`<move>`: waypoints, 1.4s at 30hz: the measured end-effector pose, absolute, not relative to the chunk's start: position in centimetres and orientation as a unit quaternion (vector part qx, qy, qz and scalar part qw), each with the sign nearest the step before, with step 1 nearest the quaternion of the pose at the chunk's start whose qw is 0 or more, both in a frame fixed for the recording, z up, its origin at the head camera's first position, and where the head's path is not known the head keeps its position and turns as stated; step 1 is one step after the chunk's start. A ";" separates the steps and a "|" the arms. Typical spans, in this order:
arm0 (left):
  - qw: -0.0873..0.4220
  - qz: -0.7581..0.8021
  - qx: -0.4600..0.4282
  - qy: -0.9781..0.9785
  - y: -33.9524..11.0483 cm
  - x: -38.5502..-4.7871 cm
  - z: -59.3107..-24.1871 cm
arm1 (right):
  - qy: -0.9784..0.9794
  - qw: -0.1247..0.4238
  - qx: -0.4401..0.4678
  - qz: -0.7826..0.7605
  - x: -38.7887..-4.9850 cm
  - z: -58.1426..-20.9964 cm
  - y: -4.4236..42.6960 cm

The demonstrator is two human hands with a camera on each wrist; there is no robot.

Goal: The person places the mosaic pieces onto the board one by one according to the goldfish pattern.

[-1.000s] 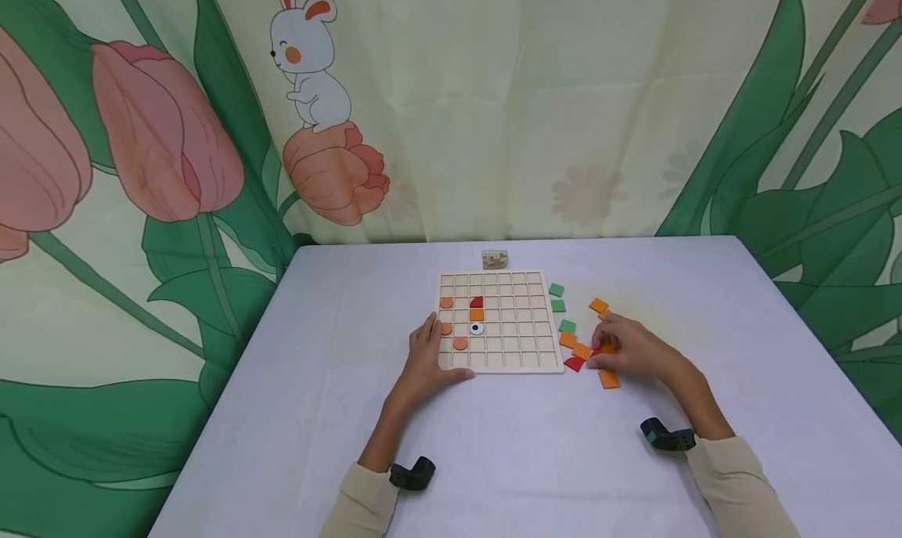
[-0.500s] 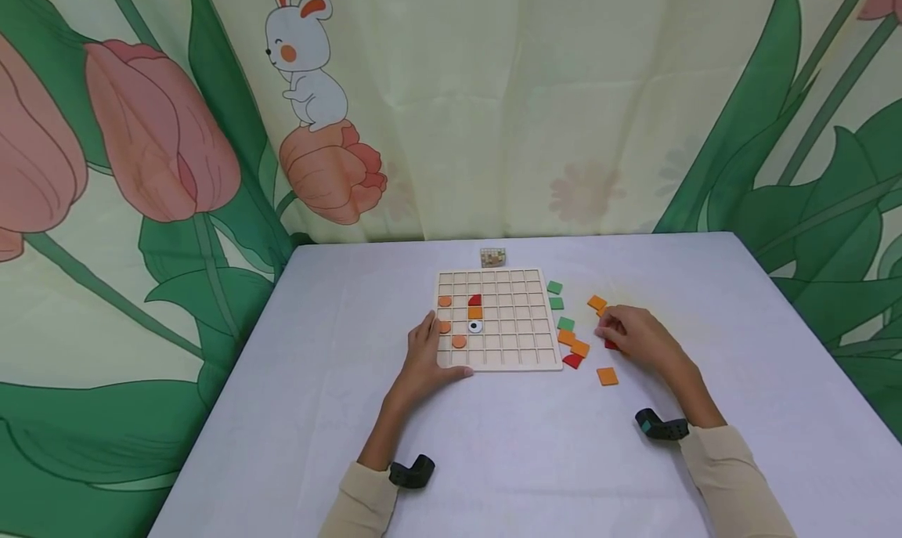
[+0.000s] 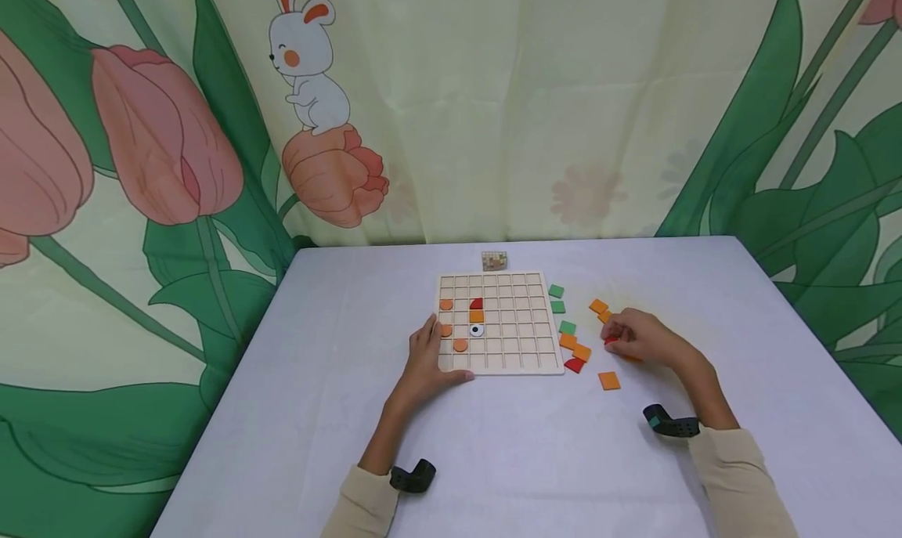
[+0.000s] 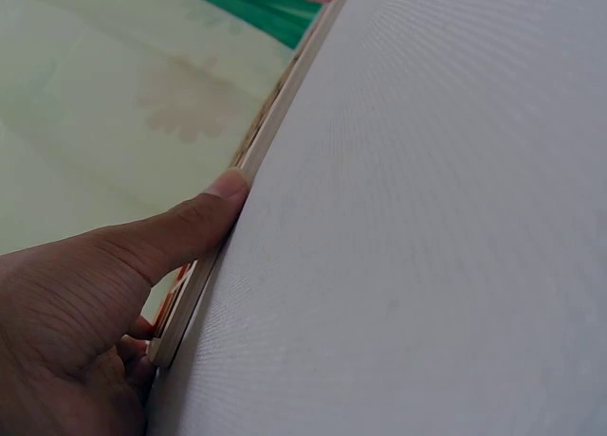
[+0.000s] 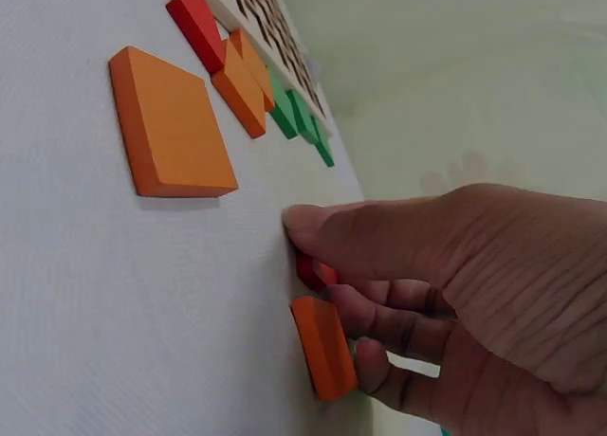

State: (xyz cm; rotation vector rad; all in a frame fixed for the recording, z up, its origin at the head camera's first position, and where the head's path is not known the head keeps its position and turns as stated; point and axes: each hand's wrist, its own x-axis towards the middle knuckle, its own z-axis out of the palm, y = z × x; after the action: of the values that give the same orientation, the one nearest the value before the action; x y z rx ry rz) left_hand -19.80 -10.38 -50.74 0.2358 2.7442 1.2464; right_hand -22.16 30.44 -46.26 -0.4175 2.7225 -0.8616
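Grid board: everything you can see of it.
The grid board is pale, squarish and wood-looking, its top divided into small square cells by raised-looking lines. It lies flat on the white-covered table. Cells on its left half hold three orange discs, a red piece, an orange square and an eye-like disc. The left hand grips its near left corner, thumb on the near edge.

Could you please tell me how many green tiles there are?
3, right of the board: far tile, middle tile, near tile; the right hand could hide others.

Wooden board [image 3: 517, 344], smooth matt tiles [image 5: 175, 123], cloth tablecloth [image 3: 535, 452]
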 end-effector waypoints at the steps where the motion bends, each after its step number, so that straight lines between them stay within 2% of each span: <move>1: 0.060 0.410 0.078 0.907 -10.4 -19.8 -50.7 | 0.938 0.121 -0.133 -0.295 -22.2 -46.3 30.3; 6: 0.058 0.410 0.079 0.907 -10.4 -19.7 -50.5 | 0.945 0.100 -0.096 -0.296 -22.4 -46.3 29.6; 17: 0.062 0.405 0.076 0.909 -10.5 -19.8 -50.7 | 0.948 0.097 -0.082 -0.292 -22.3 -46.5 28.6; 25: 0.061 0.400 0.081 0.911 -10.4 -19.8 -50.8 | 0.939 0.094 -0.158 -0.291 -22.1 -46.8 28.7; 32: 0.065 0.406 0.080 0.908 -10.5 -19.7 -50.6 | 0.940 0.093 -0.123 -0.304 -21.9 -47.0 28.2; 42: 0.066 0.408 0.076 0.907 -10.4 -19.8 -50.6 | 0.943 0.074 -0.119 -0.302 -22.2 -47.5 28.4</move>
State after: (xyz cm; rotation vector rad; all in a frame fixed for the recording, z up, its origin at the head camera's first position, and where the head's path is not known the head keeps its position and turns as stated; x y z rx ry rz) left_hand -19.76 -10.44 -50.56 0.2283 2.7375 1.2316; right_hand -22.24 28.42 -47.48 -0.3577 2.8305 -0.9052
